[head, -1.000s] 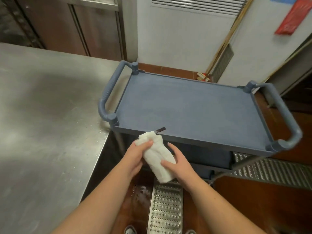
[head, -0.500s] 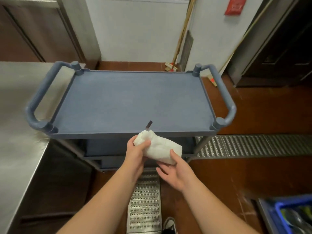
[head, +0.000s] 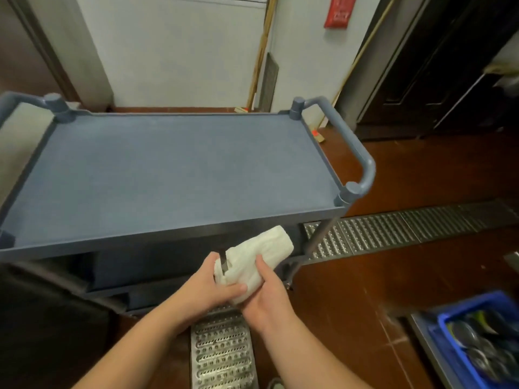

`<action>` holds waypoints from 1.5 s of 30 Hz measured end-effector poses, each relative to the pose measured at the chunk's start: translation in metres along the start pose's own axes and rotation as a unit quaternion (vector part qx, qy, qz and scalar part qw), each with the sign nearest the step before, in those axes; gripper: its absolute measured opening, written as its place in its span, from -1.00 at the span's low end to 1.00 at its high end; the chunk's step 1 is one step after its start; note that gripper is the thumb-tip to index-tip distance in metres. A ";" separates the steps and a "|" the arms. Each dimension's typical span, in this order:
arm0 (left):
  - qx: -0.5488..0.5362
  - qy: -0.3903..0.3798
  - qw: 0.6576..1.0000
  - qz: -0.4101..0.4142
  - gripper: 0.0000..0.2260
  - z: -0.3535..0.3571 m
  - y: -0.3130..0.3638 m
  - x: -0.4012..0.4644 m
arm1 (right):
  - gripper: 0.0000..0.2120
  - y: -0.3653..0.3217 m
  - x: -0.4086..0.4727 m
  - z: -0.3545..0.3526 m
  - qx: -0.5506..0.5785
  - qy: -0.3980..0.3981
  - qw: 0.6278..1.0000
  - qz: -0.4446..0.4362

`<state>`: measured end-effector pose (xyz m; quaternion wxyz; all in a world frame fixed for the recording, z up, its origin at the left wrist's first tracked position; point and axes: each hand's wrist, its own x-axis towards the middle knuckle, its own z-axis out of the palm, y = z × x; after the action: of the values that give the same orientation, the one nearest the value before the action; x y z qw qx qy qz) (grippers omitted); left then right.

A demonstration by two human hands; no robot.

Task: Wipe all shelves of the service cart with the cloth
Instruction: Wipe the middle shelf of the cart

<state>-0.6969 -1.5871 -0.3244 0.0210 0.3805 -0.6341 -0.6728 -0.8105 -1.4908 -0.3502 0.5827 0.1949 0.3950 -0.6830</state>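
Since half a second ago the white cloth [head: 254,262] has dropped lower in front of the service cart [head: 174,169], from level with the top shelf's front edge to below that edge, and the right hand [head: 266,296] has closed in under it. The cloth is now a folded bundle held just in front of the cart's lower shelves, not touching any shelf. The left hand [head: 205,287] has its grip wrapped round the near end, thumb laid across the fabric beside a small dark tag; the right hand cups the bundle from below, fingers curled up its side.

The cloth looks soft, light and limp, so it will likely sag or unfold if taken by a corner. It probably handles best gathered into a pad under a flat palm, which also spreads pressure when wiping.

The cart's blue top shelf lies bare, and no wiping stroke is under way. Beneath the cart a perforated metal floor grate [head: 393,234] runs off to its right. A blue crate [head: 483,341] of metal utensils sits on the floor well right of the cart, and a red sign [head: 338,11] hangs on the wall behind it.
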 end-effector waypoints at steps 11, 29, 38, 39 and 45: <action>-0.129 0.191 0.973 0.036 -0.74 -0.055 -0.191 0.176 | -0.26 0.009 0.243 -0.122 -0.085 0.001 0.986 -0.141; -0.068 0.308 0.914 0.255 -0.66 -0.103 -0.274 0.286 | -0.41 -0.122 0.342 -0.137 -0.602 0.206 0.632 -0.442; -0.035 0.255 0.927 0.273 -0.62 -0.071 -0.269 0.307 | -0.43 -0.151 0.344 -0.174 -0.788 0.329 0.322 -0.409; -0.041 0.257 0.926 0.274 -0.62 -0.068 -0.266 0.308 | -0.41 -0.149 0.344 -0.173 -0.804 0.337 0.299 -0.388; -0.023 0.250 0.926 0.283 -0.65 -0.062 -0.264 0.308 | -0.32 -0.148 0.355 -0.183 -0.845 0.370 0.227 -0.312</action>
<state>-0.7616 -1.7448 -0.6978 0.3771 0.3409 -0.6741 -0.5359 -1.0736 -1.5776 -0.6737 -0.0623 -0.3187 0.9433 0.0689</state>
